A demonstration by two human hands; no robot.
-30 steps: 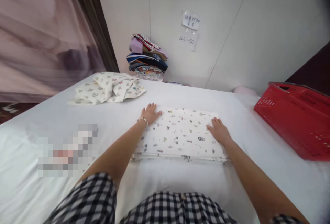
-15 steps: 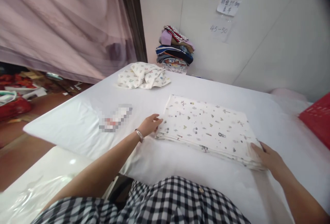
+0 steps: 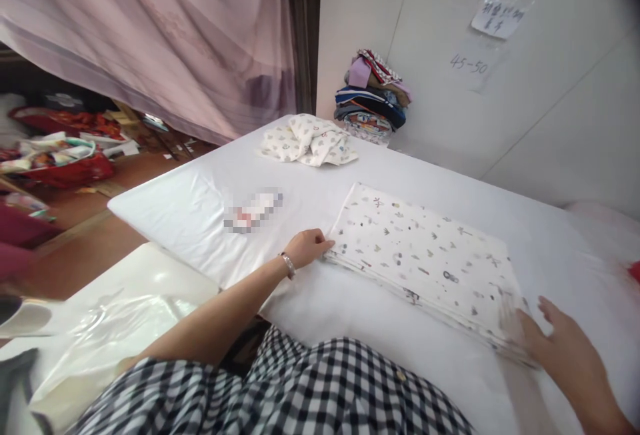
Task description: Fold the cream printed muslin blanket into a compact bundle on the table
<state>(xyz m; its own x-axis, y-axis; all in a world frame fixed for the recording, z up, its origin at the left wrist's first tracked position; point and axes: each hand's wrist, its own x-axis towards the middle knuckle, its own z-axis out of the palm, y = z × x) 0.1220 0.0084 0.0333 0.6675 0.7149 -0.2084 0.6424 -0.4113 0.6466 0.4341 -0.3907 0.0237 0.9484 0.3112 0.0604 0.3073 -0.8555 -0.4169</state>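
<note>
Across white cloth-covered table [image 3: 310, 198], gripping near-left corner of flat, rectangular, folded white printed fabric [image 3: 420, 258] with left hand [image 3: 305, 248]; spanning its long axis, slanted nearer rightward, to right hand [image 3: 567, 341], too blurred to tell if holding

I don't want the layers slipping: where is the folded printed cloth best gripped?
Probably both short ends of the folded printed cloth, from left and right together, catching every layer: it lies flat and wide, with stacked layers showing along its near edge, so pulling one corner could skew them.
</note>
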